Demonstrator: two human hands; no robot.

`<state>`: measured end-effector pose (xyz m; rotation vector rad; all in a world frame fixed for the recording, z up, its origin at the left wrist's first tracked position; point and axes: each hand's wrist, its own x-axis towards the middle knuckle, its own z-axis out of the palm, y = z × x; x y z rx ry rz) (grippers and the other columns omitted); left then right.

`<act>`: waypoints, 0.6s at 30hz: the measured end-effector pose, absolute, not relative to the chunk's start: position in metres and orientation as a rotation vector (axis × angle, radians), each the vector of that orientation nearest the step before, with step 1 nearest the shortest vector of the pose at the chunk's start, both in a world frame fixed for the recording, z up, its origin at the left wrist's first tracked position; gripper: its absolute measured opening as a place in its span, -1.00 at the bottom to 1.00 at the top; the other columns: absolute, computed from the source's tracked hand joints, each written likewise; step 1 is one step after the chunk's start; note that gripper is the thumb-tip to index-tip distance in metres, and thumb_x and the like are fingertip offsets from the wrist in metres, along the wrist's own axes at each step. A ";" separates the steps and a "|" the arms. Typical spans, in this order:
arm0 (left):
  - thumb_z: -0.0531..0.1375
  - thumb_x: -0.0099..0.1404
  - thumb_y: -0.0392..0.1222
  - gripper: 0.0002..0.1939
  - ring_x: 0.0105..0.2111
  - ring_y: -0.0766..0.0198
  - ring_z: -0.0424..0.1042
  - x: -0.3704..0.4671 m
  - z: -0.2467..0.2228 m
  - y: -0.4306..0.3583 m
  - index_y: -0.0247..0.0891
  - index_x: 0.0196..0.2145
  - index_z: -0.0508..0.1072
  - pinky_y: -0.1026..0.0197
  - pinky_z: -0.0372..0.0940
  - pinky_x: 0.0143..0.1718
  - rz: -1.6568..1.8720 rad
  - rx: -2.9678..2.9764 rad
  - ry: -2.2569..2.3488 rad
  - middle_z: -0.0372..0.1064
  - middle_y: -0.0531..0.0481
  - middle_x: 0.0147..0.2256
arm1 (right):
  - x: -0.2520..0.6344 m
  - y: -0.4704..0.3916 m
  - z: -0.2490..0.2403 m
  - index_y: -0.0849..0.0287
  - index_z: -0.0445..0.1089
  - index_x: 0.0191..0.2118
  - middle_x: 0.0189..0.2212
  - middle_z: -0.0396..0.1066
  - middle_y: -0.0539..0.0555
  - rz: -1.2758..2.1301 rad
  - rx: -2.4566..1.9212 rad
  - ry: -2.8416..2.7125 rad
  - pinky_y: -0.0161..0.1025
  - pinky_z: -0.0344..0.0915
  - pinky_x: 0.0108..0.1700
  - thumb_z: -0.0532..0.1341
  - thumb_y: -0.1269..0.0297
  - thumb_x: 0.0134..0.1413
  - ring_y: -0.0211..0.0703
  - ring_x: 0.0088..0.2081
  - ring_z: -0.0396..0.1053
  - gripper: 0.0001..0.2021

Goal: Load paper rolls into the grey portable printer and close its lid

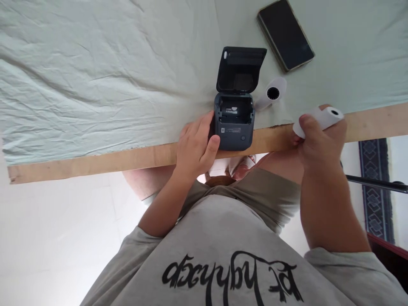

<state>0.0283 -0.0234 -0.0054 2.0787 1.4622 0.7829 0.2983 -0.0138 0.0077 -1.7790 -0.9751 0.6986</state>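
Observation:
A small dark blue portable thermal printer (235, 138) sits near the table's front edge. Its black lid (239, 70) is raised, and the paper bay shows with a printed label inside. My left hand (196, 146) grips the printer's left side, thumb at the front corner and fingers along the side. Off to the right, over the table edge, my right hand (321, 136) is closed around a white paper roll (322, 118) with a dark core hole facing outward. Another white paper roll (278, 86) lies on the cloth just right of the printer, its dark core visible.
A smartphone (286, 35) with a dark screen lies beyond the rolls. Pale green wrinkled cloth (105, 72) covers the table up to a bare wooden front edge (95, 163). My legs are under that edge. A patterned dark mat (376, 187) and a black bar (372, 182) appear at right.

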 end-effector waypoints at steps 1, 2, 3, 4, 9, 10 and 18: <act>-0.41 0.47 0.33 -0.17 0.16 0.03 0.37 0.028 -0.005 -0.023 -0.28 0.28 0.24 0.05 0.16 0.18 0.785 2.081 1.462 0.38 -0.23 0.18 | 0.301 -0.012 0.008 -0.02 0.15 -0.39 -0.58 0.10 -0.10 0.598 -1.821 -1.068 -0.15 0.03 -0.51 0.29 0.11 -0.28 -0.22 -0.59 0.07 -0.68; -0.40 0.48 0.32 -0.18 0.16 0.04 0.37 0.028 -0.006 -0.023 -0.28 0.28 0.24 0.05 0.15 0.19 0.787 2.084 1.462 0.38 -0.23 0.18 | 0.303 -0.010 0.009 0.00 0.18 -0.40 -0.57 0.14 -0.08 0.479 -1.851 -1.170 -0.12 0.09 -0.45 0.29 0.12 -0.24 -0.20 -0.55 0.11 -0.71; -0.40 0.48 0.32 -0.18 0.16 0.04 0.36 0.028 -0.006 -0.023 -0.28 0.28 0.24 0.06 0.15 0.19 0.787 2.086 1.463 0.38 -0.23 0.18 | 0.305 -0.007 0.010 0.00 0.20 -0.40 -0.55 0.18 -0.06 0.366 -1.860 -1.267 -0.10 0.14 -0.39 0.29 0.12 -0.23 -0.18 -0.51 0.13 -0.73; -0.40 0.48 0.32 -0.18 0.17 0.04 0.36 0.028 -0.006 -0.023 -0.28 0.28 0.24 0.05 0.15 0.19 0.784 2.088 1.466 0.37 -0.23 0.19 | 0.307 -0.003 0.012 0.01 0.22 -0.38 -0.52 0.23 -0.03 0.284 -1.854 -1.346 -0.09 0.17 -0.34 0.30 0.13 -0.22 -0.16 -0.47 0.16 -0.73; -0.40 0.48 0.33 -0.18 0.18 0.03 0.35 0.029 -0.007 -0.024 -0.25 0.29 0.24 0.04 0.16 0.19 0.780 2.078 1.476 0.37 -0.23 0.19 | 0.315 0.018 0.011 0.05 0.32 -0.21 -0.23 0.47 0.15 0.206 -1.847 -1.542 -0.06 0.25 -0.12 0.34 0.25 -0.17 0.00 -0.22 0.39 -0.67; -0.40 0.48 0.33 -0.18 0.18 0.02 0.36 0.029 -0.007 -0.024 -0.27 0.28 0.24 0.03 0.16 0.19 0.782 2.077 1.472 0.37 -0.24 0.19 | 0.315 0.022 0.009 0.05 0.34 -0.18 -0.19 0.49 0.16 0.202 -1.865 -1.567 -0.05 0.25 -0.08 0.34 0.27 -0.16 0.02 -0.18 0.40 -0.67; -0.40 0.48 0.32 -0.19 0.16 0.03 0.37 0.029 -0.006 -0.024 -0.26 0.28 0.24 0.02 0.17 0.19 0.784 2.077 1.478 0.38 -0.23 0.18 | 0.309 0.018 0.004 0.06 0.31 0.01 -0.04 0.47 0.20 0.175 -1.920 -1.606 0.02 0.24 0.04 0.33 0.30 -0.10 0.10 -0.05 0.40 -0.53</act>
